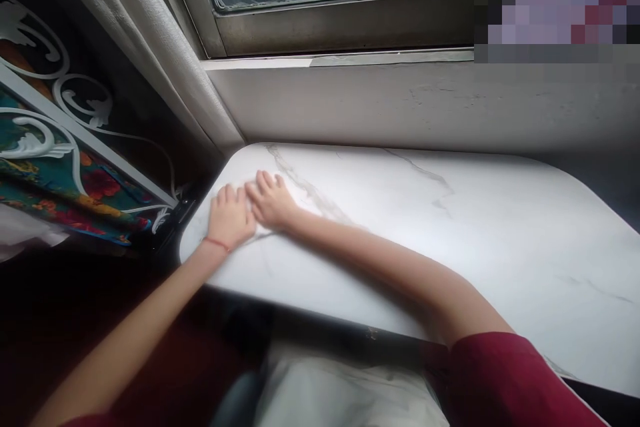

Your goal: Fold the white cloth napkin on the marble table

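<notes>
My left hand [231, 217] lies palm down near the left end of a white tabletop [400, 227] with grey marble veins. A thin red string circles that wrist. Right beside it, my right hand [271, 201] rests palm down, touching or almost touching the left one. The fingers of both hands are stretched out over the surface, slightly blurred. A thin grey line shows just below the hands; whether it is a vein or the edge of something white is unclear. Whatever lies under the palms is hidden.
Behind the table rises a pale wall [350, 107] below a metal-framed window [345, 30]. A light curtain [150, 33] hangs at the left. White scrolled metalwork [85, 127] and flowered cloth [95, 197] stand left of the table. Pale fabric [345, 390] shows below the front edge.
</notes>
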A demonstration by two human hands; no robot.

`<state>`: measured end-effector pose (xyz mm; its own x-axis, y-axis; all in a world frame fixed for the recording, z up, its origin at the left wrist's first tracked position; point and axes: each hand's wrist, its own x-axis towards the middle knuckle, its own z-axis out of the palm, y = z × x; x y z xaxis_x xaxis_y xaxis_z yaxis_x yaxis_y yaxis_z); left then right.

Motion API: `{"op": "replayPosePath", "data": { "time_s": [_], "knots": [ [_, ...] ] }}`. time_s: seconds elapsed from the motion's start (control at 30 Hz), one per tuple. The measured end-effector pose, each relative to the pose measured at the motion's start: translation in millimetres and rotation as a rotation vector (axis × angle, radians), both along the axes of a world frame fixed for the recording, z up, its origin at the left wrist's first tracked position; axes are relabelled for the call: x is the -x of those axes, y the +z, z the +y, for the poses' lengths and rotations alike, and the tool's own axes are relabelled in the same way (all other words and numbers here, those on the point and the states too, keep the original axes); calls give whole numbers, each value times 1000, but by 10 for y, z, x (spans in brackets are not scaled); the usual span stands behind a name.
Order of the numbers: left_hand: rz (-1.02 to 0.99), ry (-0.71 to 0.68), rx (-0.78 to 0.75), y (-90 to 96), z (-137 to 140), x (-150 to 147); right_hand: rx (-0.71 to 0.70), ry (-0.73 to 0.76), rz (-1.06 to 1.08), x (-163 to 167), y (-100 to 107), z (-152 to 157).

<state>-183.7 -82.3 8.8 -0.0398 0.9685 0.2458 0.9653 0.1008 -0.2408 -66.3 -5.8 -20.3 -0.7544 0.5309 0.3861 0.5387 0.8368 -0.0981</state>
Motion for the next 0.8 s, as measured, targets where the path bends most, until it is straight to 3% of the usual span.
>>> {"op": "replayPosePath", "data": {
  "time_s": [0.27,0.43,0.63,0.8],
  "knots": [
    [-190,-196,-8,-160,1193,-359,19,-313,5,-596,-39,806],
    [-267,-244,2,-194,1673,-655,-13,-435,27,-896,-82,1134],
    [-319,-204,-31,-161,1818,-797,24,-502,18,-973,-26,1207],
    [-207,-282,-12,-93,1426,-808,7,-492,-3,-1009,-2,790]
  ]
}}
